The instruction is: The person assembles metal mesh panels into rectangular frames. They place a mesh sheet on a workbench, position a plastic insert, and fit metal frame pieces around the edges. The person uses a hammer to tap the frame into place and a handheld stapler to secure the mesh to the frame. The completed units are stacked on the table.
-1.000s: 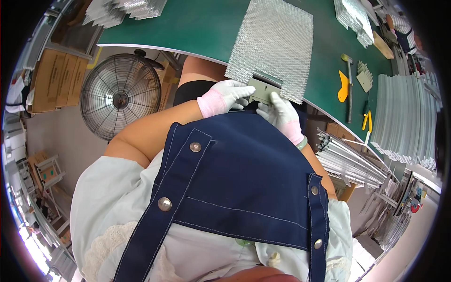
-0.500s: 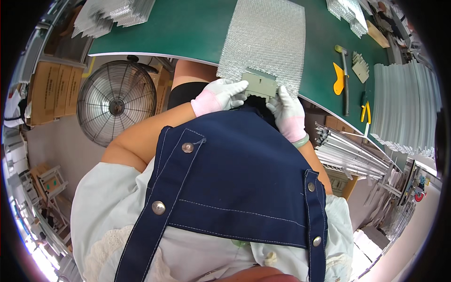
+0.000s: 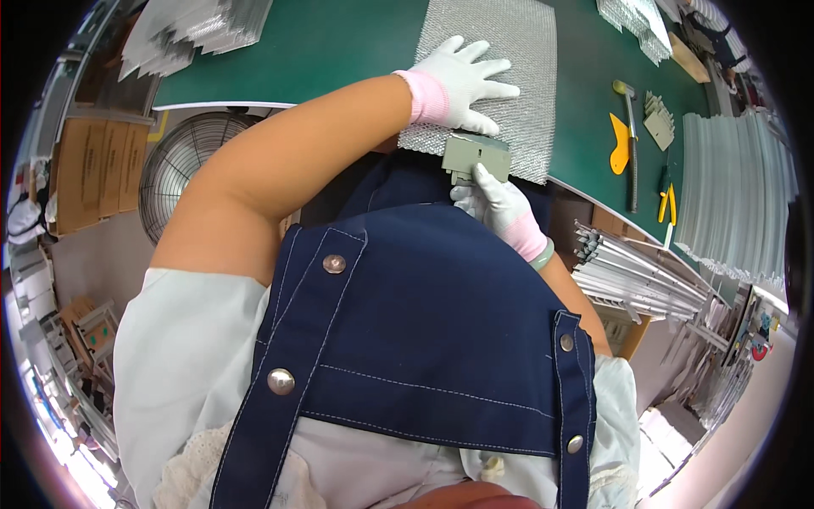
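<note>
On the green work table [image 3: 339,47], a rectangular sheet of silvery mesh [image 3: 509,59] lies flat, its near edge at the table's front rim. The left hand [image 3: 462,81], in a white glove with a pink cuff, rests palm down on the sheet's near left part, fingers spread apart and flat on the mesh. The right hand [image 3: 496,204], gloved the same way, comes up from below the table edge; its fingers are closed on the lower edge of a small grey-green block [image 3: 476,157], which sits at the sheet's near edge, just beside the left hand's thumb.

Farther right on the table lie a hammer [image 3: 629,127] with a long handle, a yellow scraper [image 3: 619,144] touching or just beside it, a small stack of pale flat pieces [image 3: 657,119], and a yellow-handled tool [image 3: 668,199] near the front rim. A broad stack of ribbed white panels [image 3: 729,195] covers the right end. Heaps of silvery mesh pieces [image 3: 186,34] sit at the far left corner, and more [image 3: 632,21] at the far right.

Below the table's right side, long metal strips [image 3: 636,276] are bundled on a rack. To the left, a round fan [image 3: 186,170] with a wire guard stands on the pale floor, beside flat brown cardboard [image 3: 89,174]. The person wears a dark blue apron [image 3: 424,339] with metal snaps over a pale shirt.
</note>
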Tool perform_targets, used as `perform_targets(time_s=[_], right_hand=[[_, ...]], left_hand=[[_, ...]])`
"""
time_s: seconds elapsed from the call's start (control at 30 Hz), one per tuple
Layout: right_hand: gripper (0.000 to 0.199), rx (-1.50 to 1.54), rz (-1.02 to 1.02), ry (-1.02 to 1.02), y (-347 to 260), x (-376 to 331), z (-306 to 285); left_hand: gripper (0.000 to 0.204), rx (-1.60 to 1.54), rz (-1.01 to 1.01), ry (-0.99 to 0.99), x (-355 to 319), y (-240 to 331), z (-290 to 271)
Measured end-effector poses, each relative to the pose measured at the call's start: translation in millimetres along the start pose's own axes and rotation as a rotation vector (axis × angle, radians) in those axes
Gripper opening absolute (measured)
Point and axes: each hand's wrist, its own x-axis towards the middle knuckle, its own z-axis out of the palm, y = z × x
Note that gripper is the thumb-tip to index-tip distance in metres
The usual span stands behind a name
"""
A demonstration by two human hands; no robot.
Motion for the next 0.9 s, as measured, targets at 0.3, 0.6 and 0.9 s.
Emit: perform_targets(time_s=[0.3,0.6,0.9], right_hand=[[0.044,0.133,-0.126,0.077,6,15,15],[0.028,0.417,0.061,0.153,10,-20,14],[0.040,0.231,-0.037,0.066,31,-5,-8]], left_hand=[[0.074,-0.007,-0.009,-0.046,1,3,0],[0.067,-0.028,-0.043,-0.030,-19,36,2],[0.063,-0.002,-0.036,-0.028,-21,37,4]])
